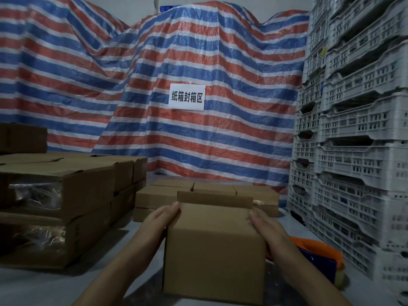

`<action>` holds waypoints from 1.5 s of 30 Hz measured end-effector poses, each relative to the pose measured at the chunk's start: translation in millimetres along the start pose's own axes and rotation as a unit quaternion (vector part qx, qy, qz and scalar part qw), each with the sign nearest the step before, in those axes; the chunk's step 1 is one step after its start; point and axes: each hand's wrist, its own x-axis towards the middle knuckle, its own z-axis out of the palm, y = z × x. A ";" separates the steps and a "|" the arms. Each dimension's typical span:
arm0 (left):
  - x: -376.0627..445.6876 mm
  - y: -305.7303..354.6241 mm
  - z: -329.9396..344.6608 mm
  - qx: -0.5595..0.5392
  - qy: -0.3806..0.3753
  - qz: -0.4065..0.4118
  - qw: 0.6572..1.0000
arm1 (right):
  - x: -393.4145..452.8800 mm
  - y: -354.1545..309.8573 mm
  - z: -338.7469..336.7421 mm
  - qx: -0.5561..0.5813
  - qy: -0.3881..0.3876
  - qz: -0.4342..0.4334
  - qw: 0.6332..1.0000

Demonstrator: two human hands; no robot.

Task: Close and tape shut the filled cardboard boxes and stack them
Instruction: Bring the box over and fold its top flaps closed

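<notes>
Two flat hands, left hand (pixel 165 215) and right hand (pixel 263 221), press the box (pixel 215 250), half-hiding the tape dispenser (pixel 318 255).

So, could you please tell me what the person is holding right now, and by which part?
A cardboard box, held between both hands at its upper side edges: the left hand on the left side, the right hand on the right. One top flap stands up.
</notes>
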 end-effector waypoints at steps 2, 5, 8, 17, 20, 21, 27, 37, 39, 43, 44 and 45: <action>0.1 -0.2 -1.1 0.010 0.017 -0.006 1.000 | 2.1 -0.9 -0.1 0.007 0.009 0.008 1.000; 2.7 -2.2 0.7 0.014 0.029 -0.009 0.999 | 6.8 0.2 -1.8 -0.019 0.032 0.033 0.999; 5.7 -4.7 2.2 0.011 0.039 -0.008 0.999 | 7.2 0.4 0.1 -0.019 0.040 0.056 0.997; 7.8 -10.6 3.3 -0.029 0.074 0.022 0.997 | 9.7 6.2 4.1 0.038 0.084 0.043 0.995; 9.9 -14.4 -0.1 -0.010 0.055 0.049 0.997 | 10.8 5.6 1.8 0.033 0.070 0.049 0.996; 11.0 -14.7 -1.1 -0.013 0.047 0.055 0.997 | 11.0 4.8 1.5 0.029 0.066 0.049 0.996; 8.9 -14.4 -4.8 -0.003 0.045 0.065 0.997 | 8.2 1.0 1.0 0.041 0.047 0.038 0.997; -1.6 -4.5 -1.2 0.087 0.071 0.084 0.990 | 8.3 4.3 -0.5 -0.040 0.043 -0.012 0.998; -2.3 -2.3 0.5 0.103 0.072 0.078 0.989 | 8.5 5.1 -0.8 -0.046 0.043 -0.014 0.998; -2.9 13.4 3.0 0.214 0.046 0.044 0.975 | 6.9 1.1 0.6 -0.042 0.040 -0.007 0.998; -3.3 20.3 3.5 0.270 0.032 0.037 0.962 | 6.1 0.1 0.9 -0.040 0.041 -0.006 0.998; -4.2 27.5 5.0 0.344 0.020 0.037 0.938 | 5.5 -0.5 1.2 -0.037 0.042 -0.007 0.998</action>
